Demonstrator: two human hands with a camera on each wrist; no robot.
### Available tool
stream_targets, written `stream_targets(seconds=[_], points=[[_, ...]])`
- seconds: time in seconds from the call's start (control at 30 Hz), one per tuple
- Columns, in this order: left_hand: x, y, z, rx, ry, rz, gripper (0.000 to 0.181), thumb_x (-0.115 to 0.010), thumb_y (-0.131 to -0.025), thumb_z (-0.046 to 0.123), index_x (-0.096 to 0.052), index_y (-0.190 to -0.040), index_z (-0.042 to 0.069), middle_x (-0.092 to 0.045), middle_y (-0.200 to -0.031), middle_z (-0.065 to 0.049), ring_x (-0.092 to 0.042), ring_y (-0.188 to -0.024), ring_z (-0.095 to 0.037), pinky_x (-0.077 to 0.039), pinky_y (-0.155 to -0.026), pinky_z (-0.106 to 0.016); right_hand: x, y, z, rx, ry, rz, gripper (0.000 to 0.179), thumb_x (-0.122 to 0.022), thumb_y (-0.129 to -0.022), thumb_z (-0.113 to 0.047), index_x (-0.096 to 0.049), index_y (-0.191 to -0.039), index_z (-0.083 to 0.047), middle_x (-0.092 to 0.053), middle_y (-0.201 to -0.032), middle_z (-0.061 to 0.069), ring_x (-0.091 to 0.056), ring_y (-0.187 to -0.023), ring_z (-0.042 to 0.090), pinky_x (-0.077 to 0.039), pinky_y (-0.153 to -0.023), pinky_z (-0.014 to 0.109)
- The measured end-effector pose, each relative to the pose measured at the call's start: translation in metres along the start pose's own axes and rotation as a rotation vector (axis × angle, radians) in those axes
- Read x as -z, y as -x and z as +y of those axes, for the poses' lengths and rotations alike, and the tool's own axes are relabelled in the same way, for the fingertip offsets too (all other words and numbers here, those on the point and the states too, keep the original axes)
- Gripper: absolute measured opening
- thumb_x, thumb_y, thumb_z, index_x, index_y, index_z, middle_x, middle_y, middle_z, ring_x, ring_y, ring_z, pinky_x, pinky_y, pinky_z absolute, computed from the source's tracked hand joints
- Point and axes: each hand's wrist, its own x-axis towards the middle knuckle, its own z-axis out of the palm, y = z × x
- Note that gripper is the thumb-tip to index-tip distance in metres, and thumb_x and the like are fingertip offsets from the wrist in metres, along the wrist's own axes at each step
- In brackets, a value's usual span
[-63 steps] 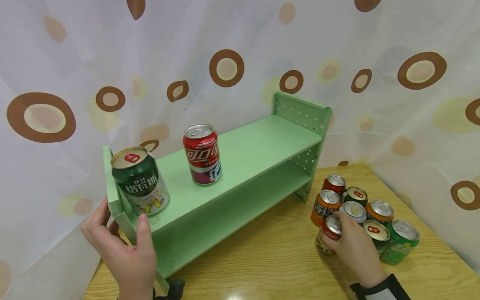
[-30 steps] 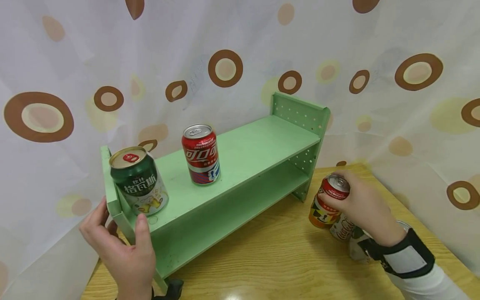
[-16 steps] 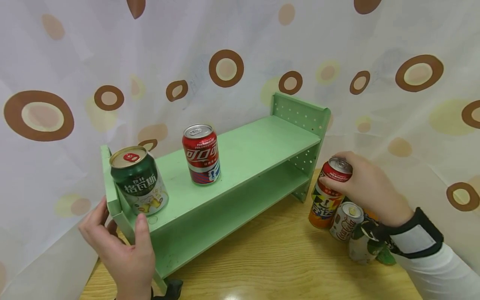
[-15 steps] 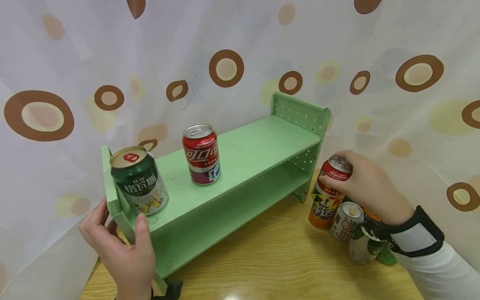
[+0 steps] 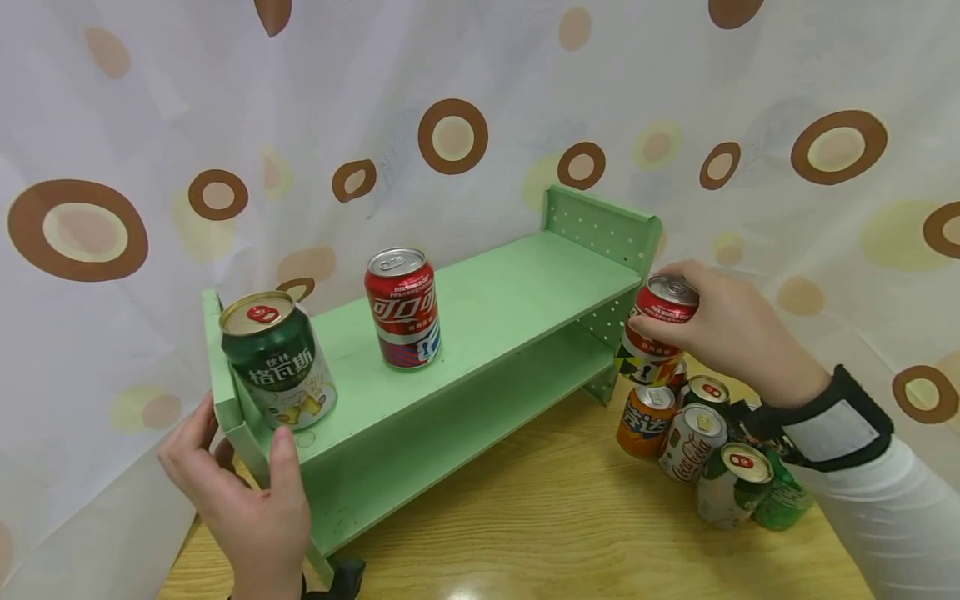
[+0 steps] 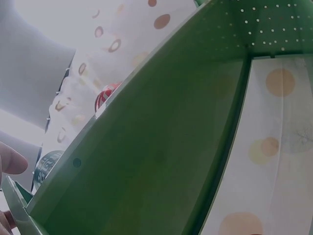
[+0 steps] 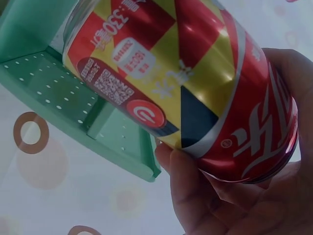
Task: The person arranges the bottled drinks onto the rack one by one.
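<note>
In the head view my right hand (image 5: 738, 329) grips a red, yellow and black Coca-Cola can (image 5: 660, 329) near its top, holding it above an orange Fanta can (image 5: 647, 421). The right wrist view shows the fingers curled round this soda can (image 7: 205, 73). On the left, my left hand (image 5: 243, 500) holds the end of a green two-tier shelf (image 5: 517, 275), fingers behind the end panel and thumb in front. A green-and-white can (image 5: 281, 362) stands on the upper tier right by that thumb. Farther along the same tier stands a red Coca-Cola can (image 5: 405, 308).
Several cans stand grouped on the wooden table (image 5: 525, 508) at right: a white Coca-Cola can (image 5: 693, 442), a green-and-white can with a red tab (image 5: 731, 487) and a green can (image 5: 783, 500) among them. Behind the shelf hangs a patterned white sheet (image 5: 510, 67).
My right hand has taken the red Coca-Cola can from the front of the group, moved it back and lifted it toward the shelf's right end. The left hand stays in place.
</note>
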Motion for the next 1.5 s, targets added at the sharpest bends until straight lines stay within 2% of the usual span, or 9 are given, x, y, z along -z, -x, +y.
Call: stream_targets(seconds=[0.4, 0.63, 0.7, 0.87, 1.03, 1.5], points=[[0.0, 0.0, 0.001, 0.001, -0.006, 0.001, 0.064, -0.062, -0.082, -0.001, -0.046, -0.144, -0.001, -0.039, -0.137, 0.003, -0.043, -0.129, -0.02, -0.043, -0.095, -0.024, 0.014, -0.023, -0.021, 0.032, -0.016, -0.03, 0.064, -0.079, -0.086, -0.046, -0.06, -0.131, -0.004, -0.069, -0.111, 0.023, -0.068, -0.091, 0.034, -0.057, -0.07, 0.044], [-0.001, 0.0, 0.001, 0.001, -0.002, 0.002, 0.063, -0.062, -0.082, -0.002, -0.045, -0.144, -0.001, -0.039, -0.137, 0.002, -0.043, -0.129, -0.02, -0.043, -0.096, -0.024, 0.018, -0.032, -0.03, 0.026, -0.022, -0.071, 0.068, -0.078, -0.086, -0.048, -0.059, -0.135, -0.005, -0.067, -0.114, 0.023, -0.068, -0.076, 0.027, -0.055, -0.057, 0.035], [-0.001, 0.0, 0.001, 0.003, -0.005, 0.008, 0.063, -0.062, -0.082, -0.002, -0.046, -0.143, 0.0, -0.04, -0.137, 0.001, -0.044, -0.128, -0.02, -0.044, -0.096, -0.023, 0.019, -0.034, -0.032, 0.028, -0.02, -0.075, 0.067, -0.078, -0.086, -0.048, -0.059, -0.135, -0.005, -0.067, -0.114, 0.023, -0.067, -0.076, 0.027, -0.054, -0.055, 0.035], [-0.001, -0.001, 0.0, 0.005, -0.004, 0.026, 0.063, -0.062, -0.08, -0.004, -0.047, -0.141, -0.001, -0.04, -0.136, 0.0, -0.046, -0.126, -0.021, -0.045, -0.096, -0.023, 0.021, -0.04, -0.039, 0.042, -0.018, -0.07, 0.066, -0.078, -0.087, -0.047, -0.059, -0.134, -0.005, -0.067, -0.115, 0.022, -0.065, -0.094, 0.033, -0.055, -0.066, 0.041], [-0.001, 0.0, 0.001, 0.007, -0.012, 0.021, 0.063, -0.062, -0.081, -0.005, -0.046, -0.142, 0.0, -0.04, -0.135, 0.001, -0.046, -0.126, -0.022, -0.045, -0.097, -0.024, 0.022, -0.047, -0.046, 0.047, -0.018, -0.07, 0.065, -0.077, -0.087, -0.048, -0.06, -0.133, -0.005, -0.068, -0.114, 0.021, -0.065, -0.097, 0.034, -0.055, -0.076, 0.047], [-0.002, 0.001, 0.002, -0.003, -0.022, 0.011, 0.064, -0.061, -0.082, -0.004, -0.045, -0.144, 0.001, -0.039, -0.138, 0.002, -0.044, -0.128, -0.021, -0.044, -0.096, -0.024, 0.015, -0.062, -0.057, 0.044, -0.031, -0.095, 0.066, -0.076, -0.088, -0.047, -0.057, -0.135, -0.005, -0.067, -0.116, 0.021, -0.065, -0.099, 0.035, -0.057, -0.077, 0.047]])
